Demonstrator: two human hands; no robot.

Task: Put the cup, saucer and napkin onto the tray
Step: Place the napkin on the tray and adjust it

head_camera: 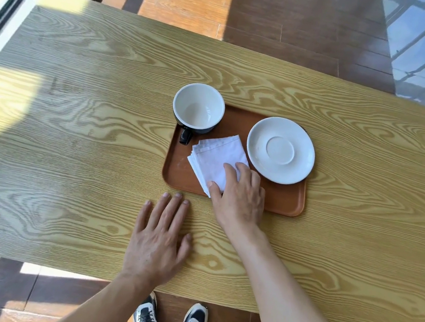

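Hidden: napkin (216, 158) near corner under right hand (239, 195) | Count: one cup (198, 107), one saucer (280, 150), one napkin, all on tray (287, 200) | Right hand fingers (232, 169) lie on napkin, grip cannot be told | Left hand (158, 238) flat, spread, empty on table (70, 138).

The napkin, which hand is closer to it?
Right. The right hand rests its fingers on the napkin on the tray. The left hand lies flat on the table, short of the tray.
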